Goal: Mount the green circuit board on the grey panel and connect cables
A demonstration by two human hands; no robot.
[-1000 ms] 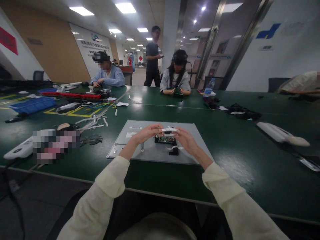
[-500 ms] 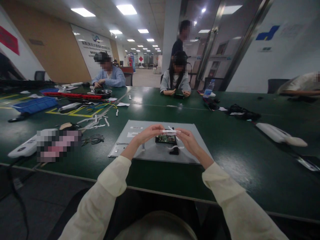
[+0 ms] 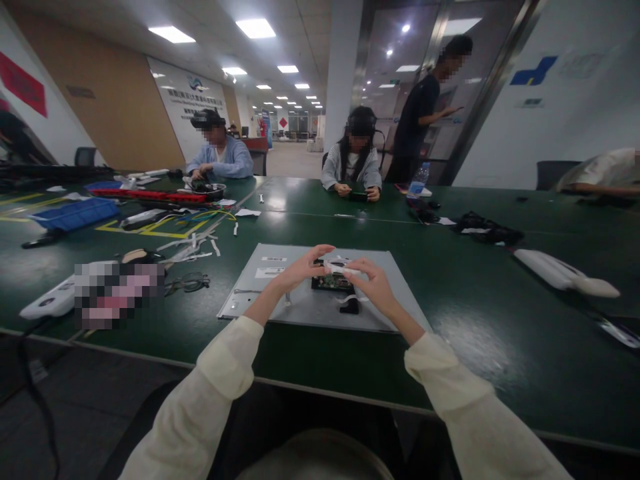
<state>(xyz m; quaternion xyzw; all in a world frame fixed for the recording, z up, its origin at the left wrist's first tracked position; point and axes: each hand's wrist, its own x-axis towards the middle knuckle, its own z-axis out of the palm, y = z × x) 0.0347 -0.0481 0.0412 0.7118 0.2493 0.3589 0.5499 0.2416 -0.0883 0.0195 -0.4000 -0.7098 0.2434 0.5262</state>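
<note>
A small white strip (image 3: 341, 267) is held above the circuit board by my right hand (image 3: 375, 283), its fingers and thumb closed on the strip's right end. My left hand (image 3: 305, 268) is at the left end, index finger raised apart from the thumb; whether the thumb touches the strip is unclear. Below both hands lies a green circuit board (image 3: 331, 281) in a black housing, partly hidden by the fingers. A black angled piece (image 3: 350, 307) and a thin white curled strip (image 3: 357, 299) rest just in front of it. All of this lies on a grey panel (image 3: 310, 317).
Glasses (image 3: 190, 283), a white device (image 3: 65, 293) and loose white strips (image 3: 193, 247) lie to the left. Further back are a blue tray (image 3: 75, 213) and cables. A long white device (image 3: 565, 272) lies right. Two people sit across the green table (image 3: 290, 220); another person stands behind.
My left hand's index finger has lifted away from the white strip. My right fingers have shifted along it and the strip has tilted. The standing person has moved right.
</note>
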